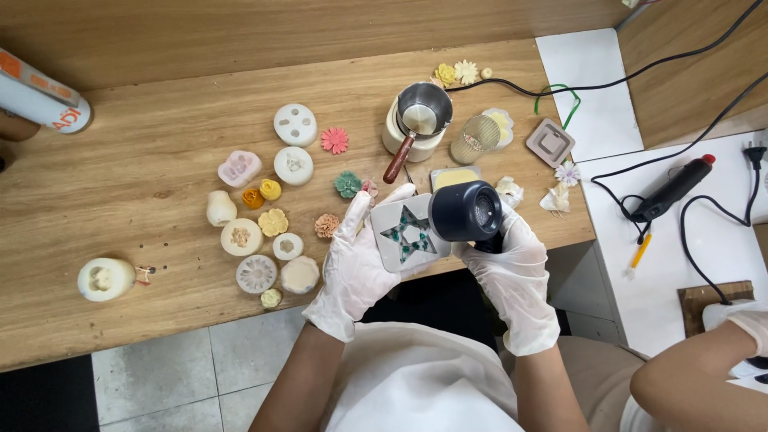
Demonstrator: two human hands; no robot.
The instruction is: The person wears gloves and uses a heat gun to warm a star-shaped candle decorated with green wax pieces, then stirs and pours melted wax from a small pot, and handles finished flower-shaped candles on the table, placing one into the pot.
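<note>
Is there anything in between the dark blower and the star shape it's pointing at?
Nothing visible. The right hand holds the dark blower right beside the star-shaped mould, which the left hand holds up.

Matt silicone star mould, glossy dark plastic heat gun, grained wooden table.

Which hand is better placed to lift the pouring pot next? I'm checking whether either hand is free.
Probably the left: neither hand is free, but it holds only the light star mould, while the right grips the heat gun. The pot handle points toward both.
</note>
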